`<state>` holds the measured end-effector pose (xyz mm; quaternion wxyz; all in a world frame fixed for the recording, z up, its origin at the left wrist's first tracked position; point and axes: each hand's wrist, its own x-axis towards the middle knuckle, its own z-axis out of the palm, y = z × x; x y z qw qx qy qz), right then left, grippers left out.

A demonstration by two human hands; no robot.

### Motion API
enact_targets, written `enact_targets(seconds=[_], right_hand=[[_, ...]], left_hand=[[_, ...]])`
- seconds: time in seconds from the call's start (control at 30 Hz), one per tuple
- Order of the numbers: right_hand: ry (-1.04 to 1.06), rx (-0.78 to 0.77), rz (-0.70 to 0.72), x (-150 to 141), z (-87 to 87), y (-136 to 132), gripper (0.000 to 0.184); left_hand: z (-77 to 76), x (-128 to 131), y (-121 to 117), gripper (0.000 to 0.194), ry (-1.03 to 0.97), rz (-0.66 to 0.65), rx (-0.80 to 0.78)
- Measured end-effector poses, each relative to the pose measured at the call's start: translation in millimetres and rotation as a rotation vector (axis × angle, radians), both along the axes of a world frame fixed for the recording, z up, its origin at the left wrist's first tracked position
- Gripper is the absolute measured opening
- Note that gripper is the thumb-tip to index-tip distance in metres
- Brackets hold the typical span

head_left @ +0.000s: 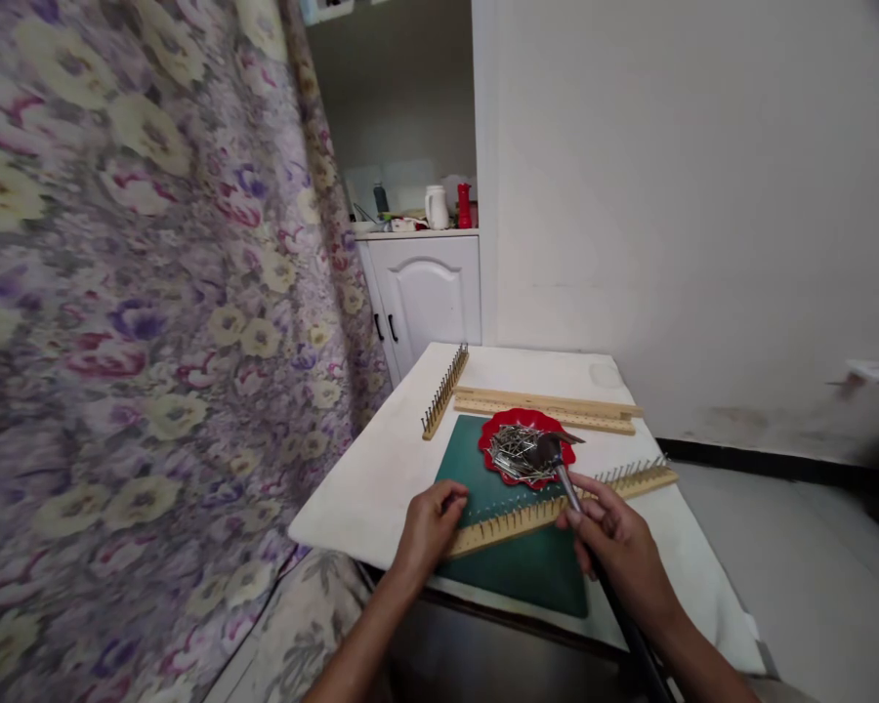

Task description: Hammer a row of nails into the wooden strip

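Observation:
My right hand [615,537] is wrapped round the shaft of a claw hammer [569,488], its dark handle running down towards me. The hammer's head is raised and partly covers a red scalloped dish [489,427] full of loose nails [517,451]. Below the dish, a wooden strip [513,527] studded with a row of upright nails lies slantwise over a green mat [527,576]. At the strip's left end is my left hand [432,522], its fingers curled together; whatever they pinch is too small or hidden to make out.
Another nailed strip [446,391] stands at the table's far left. Behind the dish lie pale wooden strips [549,405]. The white-covered table [366,488] has a floral curtain [190,342] on its left and a wall [703,244] behind. A white cabinet [432,293] is beyond.

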<state>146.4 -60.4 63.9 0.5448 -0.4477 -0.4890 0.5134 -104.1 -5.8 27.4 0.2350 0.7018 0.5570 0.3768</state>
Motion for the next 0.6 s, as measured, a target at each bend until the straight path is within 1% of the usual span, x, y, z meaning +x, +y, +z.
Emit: enact_targets(seconds=[0.1, 0.17, 0.2, 0.27, 0.33, 0.4, 0.5, 0.6], right_hand=[[0.024, 0.010, -0.067, 9.8, 2.5, 5.4, 0.049], [0.034, 0.010, -0.091, 12.4, 5.4, 6.9, 0.050], [0.040, 0.008, -0.095, 12.9, 6.6, 7.2, 0.051], [0.051, -0.002, -0.095, 13.0, 8.2, 7.3, 0.052], [0.055, -0.017, -0.092, 12.6, 8.6, 7.2, 0.053], [0.052, -0.028, -0.084, 12.2, 8.6, 7.0, 0.053], [0.045, -0.024, -0.065, 11.6, 9.4, 6.9, 0.049], [0.040, -0.022, -0.053, 11.0, 10.6, 7.0, 0.047]], left_hand=[[21.7, 16.0, 26.6, 0.016, 0.121, -0.114, 0.087], [30.7, 32.4, 49.2, 0.016, 0.221, -0.191, 0.113], [32.7, 41.3, 61.0, 0.016, 0.272, -0.221, 0.113], [32.0, 58.3, 83.4, 0.018, 0.377, -0.239, 0.077], [26.8, 71.9, 101.5, 0.017, 0.414, -0.257, 0.057], [20.4, 80.9, 113.7, 0.015, 0.427, -0.262, 0.041], [13.6, 86.9, 122.0, 0.014, 0.434, -0.244, 0.016], [11.9, 88.4, 123.7, 0.013, 0.432, -0.225, -0.007]])
